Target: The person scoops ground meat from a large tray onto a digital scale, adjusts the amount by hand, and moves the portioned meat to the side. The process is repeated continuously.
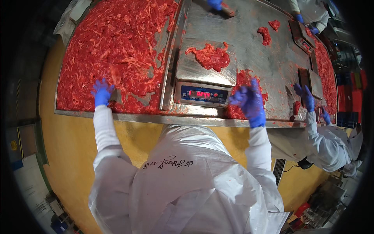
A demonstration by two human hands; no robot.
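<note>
My left hand (102,93), in a blue glove, is over the near edge of a broad heap of raw red meat trimmings (108,44). Its fingers are spread and grip nothing. Just beyond the fingertips is a motion-blurred scrap of meat (115,75), apart from the hand. On the steel plate of a bench scale (206,76) rests a lump of meat (211,57); red digits glow on the scale's display (200,94). My right hand (249,102), also blue-gloved and slightly blurred, is right of the scale with fingers apart. Beneath and behind it lies a smaller meat pile (236,112).
A steel divider (172,55) separates the heap from the steel worktop (280,58). Two loose meat pieces (264,35) lie farther back. Co-workers' gloved hands (305,96) are at the right and a blurred one (215,4) at the far side. More scales (302,38) stand right.
</note>
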